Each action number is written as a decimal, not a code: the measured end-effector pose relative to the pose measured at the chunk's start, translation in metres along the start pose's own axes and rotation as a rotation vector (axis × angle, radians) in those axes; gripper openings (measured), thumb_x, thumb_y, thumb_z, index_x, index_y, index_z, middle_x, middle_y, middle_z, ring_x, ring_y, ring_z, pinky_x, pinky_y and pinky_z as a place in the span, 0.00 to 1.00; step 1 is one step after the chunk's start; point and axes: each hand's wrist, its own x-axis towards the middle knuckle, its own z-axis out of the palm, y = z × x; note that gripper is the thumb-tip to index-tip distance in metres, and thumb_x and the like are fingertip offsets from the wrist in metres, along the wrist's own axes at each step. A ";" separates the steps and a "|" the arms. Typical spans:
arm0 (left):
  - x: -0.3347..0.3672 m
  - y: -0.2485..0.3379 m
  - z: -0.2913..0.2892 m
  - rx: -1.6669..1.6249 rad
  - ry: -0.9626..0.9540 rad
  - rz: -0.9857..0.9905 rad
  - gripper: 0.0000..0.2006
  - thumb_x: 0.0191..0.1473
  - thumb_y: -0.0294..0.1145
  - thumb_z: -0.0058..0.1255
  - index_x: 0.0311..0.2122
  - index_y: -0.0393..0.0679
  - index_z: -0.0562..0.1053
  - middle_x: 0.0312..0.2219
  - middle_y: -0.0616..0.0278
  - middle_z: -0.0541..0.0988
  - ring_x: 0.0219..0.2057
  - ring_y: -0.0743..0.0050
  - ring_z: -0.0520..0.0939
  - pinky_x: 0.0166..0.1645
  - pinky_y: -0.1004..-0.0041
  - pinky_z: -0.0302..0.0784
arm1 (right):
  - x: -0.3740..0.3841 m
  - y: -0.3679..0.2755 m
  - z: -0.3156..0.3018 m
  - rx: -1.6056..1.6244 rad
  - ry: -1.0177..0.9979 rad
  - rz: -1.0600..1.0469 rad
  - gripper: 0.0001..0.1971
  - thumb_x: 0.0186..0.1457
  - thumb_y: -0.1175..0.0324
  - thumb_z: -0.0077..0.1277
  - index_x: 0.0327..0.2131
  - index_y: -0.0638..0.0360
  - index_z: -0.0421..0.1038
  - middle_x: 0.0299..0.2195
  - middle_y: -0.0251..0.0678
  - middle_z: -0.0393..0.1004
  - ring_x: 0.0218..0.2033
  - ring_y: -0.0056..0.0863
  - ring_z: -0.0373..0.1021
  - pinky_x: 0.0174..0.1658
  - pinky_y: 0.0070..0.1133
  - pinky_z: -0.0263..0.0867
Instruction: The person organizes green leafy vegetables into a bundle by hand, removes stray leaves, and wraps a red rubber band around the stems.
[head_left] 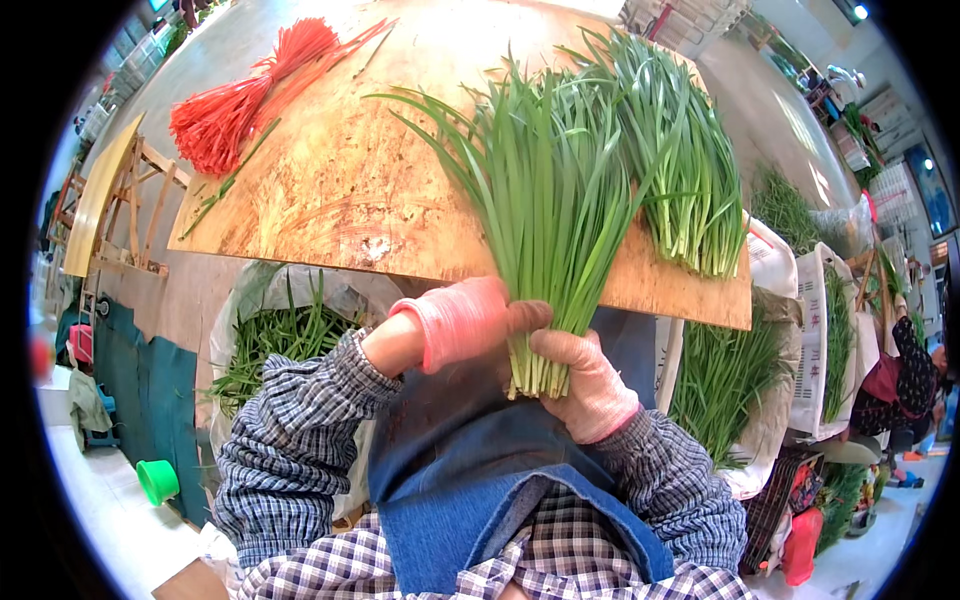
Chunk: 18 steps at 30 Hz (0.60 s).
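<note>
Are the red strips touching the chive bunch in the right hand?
No, the red strips lie toward the left of the wooden tabletop, visibly apart from the chive bunch.

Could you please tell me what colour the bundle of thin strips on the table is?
Red; the bundle shows in the head view.

Both arms come forward from where I'm watching, the sleeved left forearm and right forearm slanting inward until the two gloved hands nearly meet. A bare strip shows at the left wrist. The left grip reaches sideways, one darkened digit foremost, while the right grip, nearer the body, is curled firmly, thumb raised inward.
</note>
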 end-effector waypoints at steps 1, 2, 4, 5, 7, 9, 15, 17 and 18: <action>-0.003 0.006 -0.001 -0.008 0.010 -0.037 0.27 0.59 0.56 0.41 0.44 0.39 0.76 0.34 0.43 0.81 0.37 0.50 0.82 0.42 0.60 0.74 | 0.002 0.001 -0.002 0.009 -0.023 0.004 0.26 0.49 0.65 0.58 0.51 0.62 0.64 0.40 0.40 0.75 0.37 0.34 0.75 0.39 0.34 0.75; -0.005 0.009 -0.002 -0.017 0.021 -0.074 0.29 0.59 0.57 0.40 0.41 0.35 0.77 0.34 0.42 0.81 0.38 0.48 0.82 0.45 0.59 0.73 | 0.002 0.000 -0.003 0.018 -0.045 0.008 0.26 0.49 0.66 0.58 0.51 0.61 0.64 0.40 0.40 0.75 0.37 0.34 0.75 0.38 0.33 0.75; -0.006 0.008 0.000 0.003 0.018 -0.090 0.29 0.59 0.56 0.40 0.40 0.35 0.77 0.33 0.42 0.80 0.38 0.47 0.82 0.44 0.59 0.73 | -0.003 0.000 0.011 0.050 0.033 -0.028 0.21 0.51 0.70 0.54 0.49 0.64 0.66 0.36 0.40 0.76 0.34 0.34 0.75 0.36 0.32 0.75; -0.006 0.007 0.002 0.014 0.018 -0.098 0.29 0.59 0.56 0.40 0.40 0.35 0.77 0.33 0.42 0.80 0.38 0.47 0.81 0.44 0.59 0.73 | -0.006 0.001 0.017 0.066 0.071 -0.046 0.19 0.51 0.72 0.52 0.48 0.65 0.67 0.34 0.41 0.76 0.32 0.34 0.76 0.35 0.31 0.76; -0.004 0.006 0.005 0.032 0.053 -0.027 0.28 0.59 0.57 0.39 0.40 0.38 0.76 0.33 0.41 0.80 0.38 0.46 0.81 0.43 0.60 0.73 | -0.004 0.004 0.011 0.050 0.078 -0.049 0.18 0.50 0.73 0.53 0.46 0.64 0.69 0.32 0.39 0.76 0.29 0.33 0.75 0.31 0.28 0.74; -0.001 0.003 0.011 0.057 0.096 0.045 0.27 0.60 0.58 0.40 0.46 0.42 0.75 0.36 0.41 0.79 0.39 0.45 0.81 0.42 0.60 0.75 | 0.000 0.005 0.002 0.004 0.004 -0.037 0.17 0.49 0.74 0.53 0.44 0.64 0.70 0.32 0.38 0.75 0.27 0.32 0.75 0.30 0.27 0.73; -0.050 0.001 0.020 -0.440 0.253 0.067 0.23 0.57 0.48 0.52 0.46 0.36 0.74 0.33 0.56 0.81 0.32 0.71 0.80 0.38 0.68 0.75 | -0.017 -0.006 0.041 -0.288 0.108 -0.113 0.14 0.42 0.79 0.54 0.37 0.66 0.73 0.26 0.37 0.74 0.24 0.27 0.71 0.26 0.21 0.67; -0.072 0.012 0.012 -0.546 0.276 0.049 0.24 0.56 0.48 0.54 0.45 0.34 0.74 0.31 0.58 0.81 0.29 0.73 0.79 0.35 0.70 0.75 | -0.014 -0.005 0.047 -0.310 0.086 -0.164 0.14 0.40 0.81 0.56 0.36 0.67 0.73 0.24 0.37 0.75 0.22 0.27 0.72 0.24 0.21 0.67; -0.077 0.008 0.012 -0.483 0.344 0.003 0.23 0.55 0.48 0.55 0.43 0.34 0.75 0.27 0.59 0.80 0.27 0.75 0.79 0.32 0.72 0.74 | -0.009 -0.003 0.049 -0.270 0.089 -0.123 0.15 0.40 0.82 0.56 0.36 0.68 0.73 0.24 0.37 0.75 0.21 0.27 0.72 0.24 0.21 0.67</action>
